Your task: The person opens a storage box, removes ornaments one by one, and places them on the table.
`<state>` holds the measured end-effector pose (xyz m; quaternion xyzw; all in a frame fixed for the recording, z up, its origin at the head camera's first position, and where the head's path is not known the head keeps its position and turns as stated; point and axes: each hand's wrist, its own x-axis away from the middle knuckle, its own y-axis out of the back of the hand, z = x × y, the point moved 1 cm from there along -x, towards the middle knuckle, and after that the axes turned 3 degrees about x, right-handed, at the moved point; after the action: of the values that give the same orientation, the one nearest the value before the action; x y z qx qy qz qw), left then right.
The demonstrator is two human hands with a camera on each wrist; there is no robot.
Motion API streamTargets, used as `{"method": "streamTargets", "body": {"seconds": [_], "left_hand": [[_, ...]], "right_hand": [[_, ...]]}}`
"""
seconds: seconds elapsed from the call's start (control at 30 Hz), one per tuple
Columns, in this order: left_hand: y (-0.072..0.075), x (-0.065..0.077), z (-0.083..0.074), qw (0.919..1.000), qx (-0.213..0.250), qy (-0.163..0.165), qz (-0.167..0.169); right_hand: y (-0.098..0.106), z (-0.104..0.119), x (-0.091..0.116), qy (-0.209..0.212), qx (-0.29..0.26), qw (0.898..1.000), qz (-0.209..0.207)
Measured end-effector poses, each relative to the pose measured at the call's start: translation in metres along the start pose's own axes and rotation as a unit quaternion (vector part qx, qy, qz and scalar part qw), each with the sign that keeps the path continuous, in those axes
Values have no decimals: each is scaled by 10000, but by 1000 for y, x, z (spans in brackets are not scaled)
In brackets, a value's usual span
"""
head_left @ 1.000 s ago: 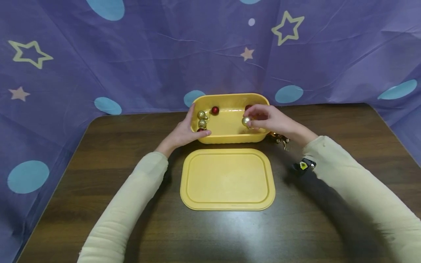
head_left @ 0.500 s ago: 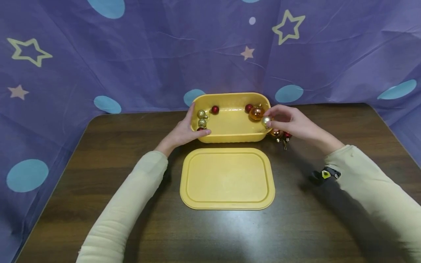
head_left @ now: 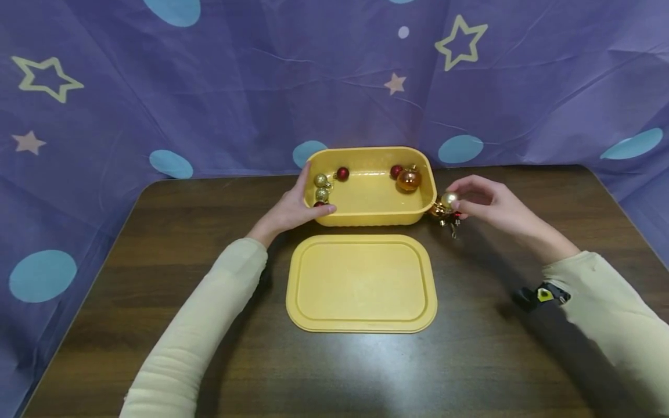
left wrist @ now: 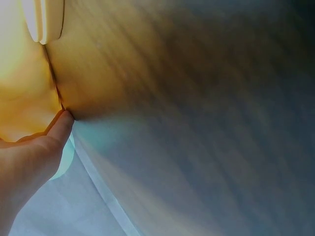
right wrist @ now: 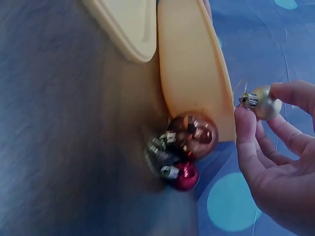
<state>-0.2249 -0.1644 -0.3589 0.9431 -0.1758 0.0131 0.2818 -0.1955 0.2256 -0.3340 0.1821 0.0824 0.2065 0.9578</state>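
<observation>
My right hand (head_left: pixel 499 209) pinches a small pale-gold bauble (head_left: pixel 450 200) just past the right end of a yellow plastic container (head_left: pixel 368 220). Its silver cap and thread loop show in the right wrist view. Below it on the table lie a copper bauble (right wrist: pixel 197 135) and a red bauble (right wrist: pixel 186 176). My left hand (head_left: pixel 290 212) grips the container's left end, thumb over the front rim. Inside, near that hand, are glittery gold baubles (head_left: pixel 321 194) and a red bauble (head_left: pixel 342 174); another red one is partly hidden by the thumb. An amber bauble (head_left: pixel 409 180) sits at the right with a red one (head_left: pixel 396 171).
A yellow lid (head_left: pixel 362 284) lies flat on the brown wooden table (head_left: pixel 334 371) in front of the container. Behind the table hangs a purple cloth (head_left: pixel 251 87) with stars and blue dots.
My right hand has carried the pale-gold bauble from inside the container rightward over the rim, to above the baubles outside. My left hand has stayed on the container.
</observation>
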Motion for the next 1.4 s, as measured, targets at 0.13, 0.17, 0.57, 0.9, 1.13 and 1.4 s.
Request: {"method": "streamTargets", "body": {"seconds": [0.13,0.17,0.57,0.9,1.13,1.4], "left_hand": [[0,0,0,10000,46,-19,-27],[0,0,0,10000,77,-34,-24],[1,1,-7,9993,359,-39,105],[4,21,-40,9993,268,52,239],[3,18,-35,9996,150,117,207],[1,-2,1,9999,-59,80,20]], "right_hand": [[6,-10,10,-31,-73,9999,-77],[7,-13,12,-60,-88,9999,-95],[20,-42,26,-607,-126,9978,-248],[26,-53,25,-929,97,9949,-369],[25,-56,19,-1185,686,9899,-367],[29,-57,13,-1438,1240,9816,-208]]}}
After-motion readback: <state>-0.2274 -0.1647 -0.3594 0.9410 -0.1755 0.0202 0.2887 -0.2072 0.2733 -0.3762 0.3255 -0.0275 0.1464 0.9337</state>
